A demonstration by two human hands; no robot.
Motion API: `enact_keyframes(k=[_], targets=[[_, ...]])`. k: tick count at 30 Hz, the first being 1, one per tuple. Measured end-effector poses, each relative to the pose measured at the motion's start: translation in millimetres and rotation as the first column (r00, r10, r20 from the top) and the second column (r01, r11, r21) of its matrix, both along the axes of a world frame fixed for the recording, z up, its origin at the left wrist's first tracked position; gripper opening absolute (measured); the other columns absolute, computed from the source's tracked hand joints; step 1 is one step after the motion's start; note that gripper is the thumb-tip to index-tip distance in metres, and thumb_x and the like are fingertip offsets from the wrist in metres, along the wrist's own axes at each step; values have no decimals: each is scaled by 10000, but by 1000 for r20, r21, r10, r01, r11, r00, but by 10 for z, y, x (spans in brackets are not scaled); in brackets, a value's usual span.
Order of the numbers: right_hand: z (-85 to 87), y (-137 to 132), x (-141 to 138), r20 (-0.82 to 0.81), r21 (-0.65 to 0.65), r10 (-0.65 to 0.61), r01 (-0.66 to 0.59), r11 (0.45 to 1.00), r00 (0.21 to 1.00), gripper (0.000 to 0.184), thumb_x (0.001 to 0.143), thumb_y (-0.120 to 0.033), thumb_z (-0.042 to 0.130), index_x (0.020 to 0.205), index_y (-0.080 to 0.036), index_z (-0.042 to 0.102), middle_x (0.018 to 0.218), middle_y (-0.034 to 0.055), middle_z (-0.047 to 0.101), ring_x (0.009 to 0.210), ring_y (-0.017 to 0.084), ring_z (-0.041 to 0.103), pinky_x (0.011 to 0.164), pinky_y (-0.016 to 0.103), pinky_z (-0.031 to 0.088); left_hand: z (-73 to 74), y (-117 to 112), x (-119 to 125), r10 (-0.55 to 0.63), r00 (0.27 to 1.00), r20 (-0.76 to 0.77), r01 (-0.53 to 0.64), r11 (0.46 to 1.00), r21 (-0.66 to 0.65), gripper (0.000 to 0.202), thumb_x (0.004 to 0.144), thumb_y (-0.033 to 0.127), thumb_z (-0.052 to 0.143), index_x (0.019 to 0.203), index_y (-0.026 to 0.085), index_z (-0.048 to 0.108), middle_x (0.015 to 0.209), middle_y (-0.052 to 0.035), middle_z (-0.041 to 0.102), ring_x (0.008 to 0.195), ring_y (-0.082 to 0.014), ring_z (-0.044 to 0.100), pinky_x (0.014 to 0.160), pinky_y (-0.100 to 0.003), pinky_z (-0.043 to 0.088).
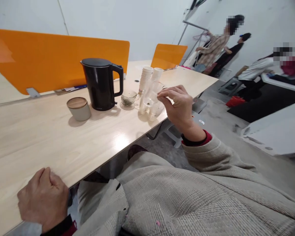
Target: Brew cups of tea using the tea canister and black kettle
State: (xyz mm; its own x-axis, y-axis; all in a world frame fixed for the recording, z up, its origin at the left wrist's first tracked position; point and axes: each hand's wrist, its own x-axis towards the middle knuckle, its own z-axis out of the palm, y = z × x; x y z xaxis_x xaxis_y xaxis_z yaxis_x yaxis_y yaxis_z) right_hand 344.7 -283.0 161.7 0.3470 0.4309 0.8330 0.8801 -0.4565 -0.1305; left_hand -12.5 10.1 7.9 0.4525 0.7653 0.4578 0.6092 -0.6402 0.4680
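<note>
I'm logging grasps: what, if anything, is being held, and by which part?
It cannot be told: the right grip is pinched near the clear plastic cups, but nothing shows clearly in it. The left grip is curled, with nothing visible inside.

At the lower left of the frame, your left hand (43, 198) is at the table's (39, 141) near edge; right of centre, your right hand (179, 106) is just beside the front cups (143, 106). Stacked cups (145, 78) stand behind those. Leftward from them you have the bowl (128, 99), the kettle (98, 86) and, at centre left, the jar (80, 111). A partition (51, 59) runs behind the kettle, upper left.
</note>
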Motion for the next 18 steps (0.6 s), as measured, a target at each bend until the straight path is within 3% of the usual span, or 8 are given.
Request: enact_keyframes(k=[1,4,10,13,18], targets=[[-37,136,-97,-25,-8,75,-75,997,997,181,1041,-318,632,921,-275,761,994,29,811,986,254,711,994,482,533,4,-14,12,68,997,-42,-64,994,83,105,863,232,485,812,278,563,1064,-108,730,959,-381,623,817,-526,399],[-236,637,-351,-161,-72,275,-290,954,948,231,1064,-321,595,918,-278,769,1020,41,814,1022,258,709,1016,477,539,-18,-25,40,94,995,-35,-86,978,191,211,972,254,485,989,241,695,1183,-99,785,1016,-331,685,899,-509,481],[-694,1607,-630,-369,-161,516,-600,783,773,263,1050,-258,573,889,-268,780,1059,64,825,1039,281,678,1021,484,536,-110,-21,48,141,990,2,-139,979,150,352,1045,292,441,1143,201,767,1289,-157,780,1164,-357,682,1015,-548,496],[-857,1864,-667,-389,-190,574,-672,716,721,262,1049,-241,565,889,-256,772,1045,74,824,999,282,665,1017,490,523,-117,-52,49,140,990,29,-143,982,126,353,1053,302,440,1160,221,767,1302,-139,775,1208,-339,670,1051,-523,472],[-1047,1986,-664,-407,-194,634,-741,643,657,252,1052,-208,563,892,-228,756,1021,91,806,1009,268,648,965,428,531,-103,-88,49,182,983,-13,-179,977,115,384,1072,319,427,1208,206,768,1328,-131,775,1218,-344,662,1050,-517,475]])
